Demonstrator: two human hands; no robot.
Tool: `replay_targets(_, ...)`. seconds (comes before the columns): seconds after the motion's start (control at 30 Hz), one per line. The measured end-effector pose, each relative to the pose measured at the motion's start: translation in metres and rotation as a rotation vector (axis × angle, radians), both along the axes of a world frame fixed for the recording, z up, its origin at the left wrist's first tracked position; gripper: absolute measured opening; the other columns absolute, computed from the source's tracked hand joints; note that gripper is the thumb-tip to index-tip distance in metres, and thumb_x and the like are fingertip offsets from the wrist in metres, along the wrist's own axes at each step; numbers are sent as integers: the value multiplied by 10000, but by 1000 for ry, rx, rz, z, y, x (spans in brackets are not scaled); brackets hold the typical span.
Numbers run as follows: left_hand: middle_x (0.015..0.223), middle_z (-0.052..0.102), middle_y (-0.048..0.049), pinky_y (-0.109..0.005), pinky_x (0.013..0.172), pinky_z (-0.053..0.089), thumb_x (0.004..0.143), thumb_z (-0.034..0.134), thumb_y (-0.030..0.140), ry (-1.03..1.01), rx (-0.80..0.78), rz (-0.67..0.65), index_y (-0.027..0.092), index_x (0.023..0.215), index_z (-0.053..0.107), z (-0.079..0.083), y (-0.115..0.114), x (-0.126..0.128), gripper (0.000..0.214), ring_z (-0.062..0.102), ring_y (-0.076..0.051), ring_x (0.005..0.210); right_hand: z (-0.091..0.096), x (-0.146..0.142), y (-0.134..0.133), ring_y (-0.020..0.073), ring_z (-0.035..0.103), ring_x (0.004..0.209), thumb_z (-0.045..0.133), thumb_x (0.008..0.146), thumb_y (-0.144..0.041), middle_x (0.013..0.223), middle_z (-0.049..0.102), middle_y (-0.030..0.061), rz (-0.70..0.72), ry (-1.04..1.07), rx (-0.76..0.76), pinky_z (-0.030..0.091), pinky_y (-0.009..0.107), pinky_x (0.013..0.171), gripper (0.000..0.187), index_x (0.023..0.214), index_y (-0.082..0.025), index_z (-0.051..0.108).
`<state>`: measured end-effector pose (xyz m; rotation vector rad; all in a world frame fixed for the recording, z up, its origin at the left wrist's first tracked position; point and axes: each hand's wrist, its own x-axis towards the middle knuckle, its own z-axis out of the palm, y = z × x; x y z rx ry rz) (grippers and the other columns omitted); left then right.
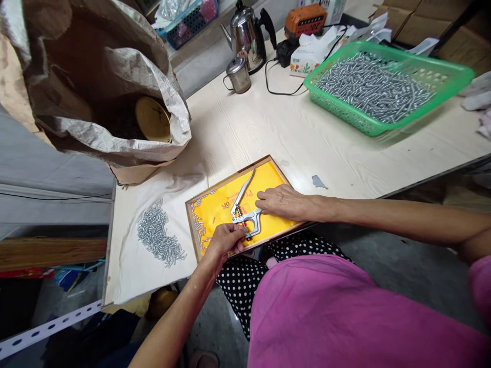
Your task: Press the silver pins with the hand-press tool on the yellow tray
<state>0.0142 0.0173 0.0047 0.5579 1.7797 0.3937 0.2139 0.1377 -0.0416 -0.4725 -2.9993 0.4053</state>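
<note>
Silver hand pliers (pixel 254 219) with a spring and a C-shaped jaw lie over a shallow brown-rimmed tray (pixel 191 221) lined with a yellow printed sheet. My right hand (pixel 282 202) is closed on one handle, while the other handle angles up and away. At the jaw's lower end, my left hand (pixel 229 237) has its thumb and fingers pinched together; whatever is between them is hidden. Something small and red shows in the jaw beside those fingertips. Small metal pieces (pixel 198 225) lie scattered along the tray's left side.
A pile of small metal tubes or pins (pixel 155 232) lies left of the tray. Behind it stands a large open woven sack (pixel 149 158). A green basket (pixel 345 110) of metal pieces is at the right. A kettle (pixel 245 33), metal cup (pixel 238 76) and orange battery (pixel 306 20) stand at the back.
</note>
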Motion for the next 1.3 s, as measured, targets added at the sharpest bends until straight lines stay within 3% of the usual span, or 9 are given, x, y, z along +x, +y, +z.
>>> replay_targets(0.1,390,549,19,-170,380,239,752,797,382,12,-16,25,161,655,596,0,-1,2,314,416,-62,309,6,-1,17,298,530,1105,637,937,-507,1346,558,180,11,47,29,428,393,823,452,1215,-153,596)
replay_targets(0.23,396,554,23,-168,383,283,761,788,368,18,14,64,160,667,597,-1,-5,5,298,435,-68,314,1,-11,44,420,349,1376,743,781,-632,1529,410,207,15,41,90,386,508,1017,866,1445,-148,470)
replay_targets(0.4,399,550,25,-171,388,287,753,795,373,26,31,90,161,661,595,-2,-5,7,306,432,-68,323,0,-24,56,374,469,1213,726,745,-689,1298,574,186,81,-34,95,405,473,975,932,1423,-94,495)
replay_targets(0.53,403,534,26,-190,414,306,799,751,370,59,6,58,169,649,586,-1,-8,6,300,418,-74,340,6,-22,49,316,493,1064,717,764,-692,1166,605,149,52,-61,104,402,441,908,765,1250,-111,606)
replay_targets(0.67,545,597,-9,-252,517,420,882,666,385,423,214,-154,175,694,638,2,-17,9,283,541,-139,482,6,-15,39,287,483,1011,719,821,-618,1090,603,124,25,-28,90,381,413,868,579,1115,-125,642)
replay_targets(0.77,989,712,-98,-360,766,535,869,711,366,817,555,-407,185,965,703,1,-15,17,204,670,-262,913,5,-11,30,279,480,1004,723,856,-532,1094,605,130,16,4,92,382,390,829,489,1107,-123,633)
replay_targets(0.9,1413,562,-194,-505,1060,461,856,745,331,927,766,-767,140,1351,544,-11,9,25,567,512,-352,1287,8,-5,21,280,497,1004,724,865,-475,1136,613,155,19,0,79,404,379,804,512,1195,-101,610)
replay_targets(1.07,1352,571,-201,-513,1061,450,906,673,366,866,762,-1015,105,1473,389,-22,33,22,686,526,-336,1217,16,3,16,282,509,973,786,804,-438,1097,627,146,1,-54,53,434,385,814,552,1201,-96,611)
replay_targets(1.3,1117,618,-133,-441,917,502,947,603,316,938,722,-1099,140,1321,513,-18,31,34,423,546,-296,1066,13,6,-3,282,522,959,746,879,-364,1029,632,155,-77,-90,92,435,392,800,434,1165,-61,626)
